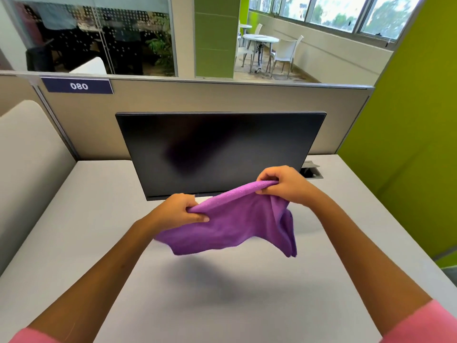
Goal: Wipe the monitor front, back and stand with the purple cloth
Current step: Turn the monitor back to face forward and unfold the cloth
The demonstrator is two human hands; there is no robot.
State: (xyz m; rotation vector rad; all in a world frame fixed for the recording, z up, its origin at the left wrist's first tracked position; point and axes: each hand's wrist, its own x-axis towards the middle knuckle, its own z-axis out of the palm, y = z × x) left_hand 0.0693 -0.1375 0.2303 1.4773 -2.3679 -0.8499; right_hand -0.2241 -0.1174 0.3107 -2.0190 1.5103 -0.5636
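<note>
Risk, slack cloth: the purple cloth [230, 222] hung loose between two pinches, its lower edge drooping clear of the desk [99, 219]; wiped that way, the person judged, a trailing corner would drag and smear the screen instead of cleaning it.
Risk, tipping: the monitor [220, 149] stood at twelve o'clock, its stand hidden behind the cloth and hands; a hard push on the front could rock it back toward the partition [222, 97].
Risk, missed areas: back and stand were out of sight, so both could be skipped.
Left hand: the left hand [181, 210], at nine o'clock of the cloth, had its fingers curled and thumb pressed down, clamped on the cloth's upper edge.
Right hand: the right hand [280, 183], at two o'clock of the cloth and higher, pinched a bunched fold between thumb and curled fingers.
Cloth: held in the air just in front of the monitor's lower edge, apparently not touching the screen.
Progress: wiping apparently not yet begun.
Other: a cable port [311, 172] sat open at the monitor's three o'clock.
</note>
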